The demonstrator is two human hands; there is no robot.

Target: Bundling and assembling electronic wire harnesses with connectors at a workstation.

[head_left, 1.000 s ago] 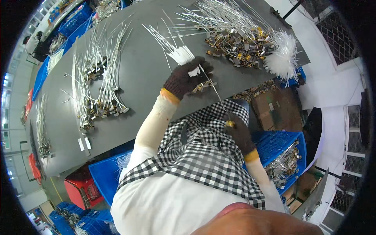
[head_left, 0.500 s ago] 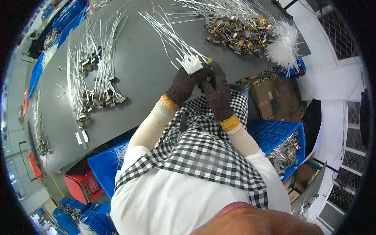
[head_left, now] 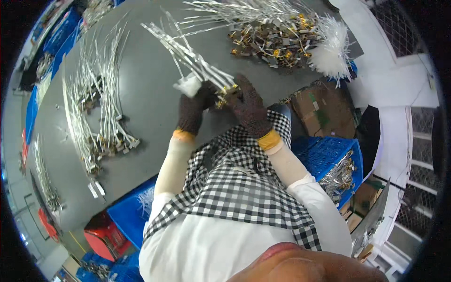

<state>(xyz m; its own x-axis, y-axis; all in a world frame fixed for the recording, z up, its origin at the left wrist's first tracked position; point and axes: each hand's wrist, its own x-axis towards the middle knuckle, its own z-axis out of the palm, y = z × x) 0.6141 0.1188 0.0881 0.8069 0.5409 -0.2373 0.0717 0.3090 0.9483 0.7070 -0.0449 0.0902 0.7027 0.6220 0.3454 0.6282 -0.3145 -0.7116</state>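
both hands closed on one bundle of silver wires, we see it pinched at its near end where small gold terminals sit. left hand in a dark knit glove grips from the left, fingers curled around the bundle's end just under a white tag. right hand, same dark glove, closes on the same end from the right, so the two hands touch or nearly touch over the terminals. exact finger placement we cannot tell, gloves too dark. bundle fans out up and left from the hands, over the grey table, lifted at the held end; whether the far tips rest on the table we cannot tell.

we note yellow cuffs at both wrists, pale sleeves above them, and a black-and-white checked apron below the hands.

on the table, left of the hands, rows of finished-looking wire bundles lie spread out, well apart from the grip. at the far right of the table a heap of loose wires with gold connectors, and just beside it a tuft of white cable ties.

off the table edge to the right: a brown cardboard box, then a blue plastic crate with more wires inside. lower left another blue crate and a red box.
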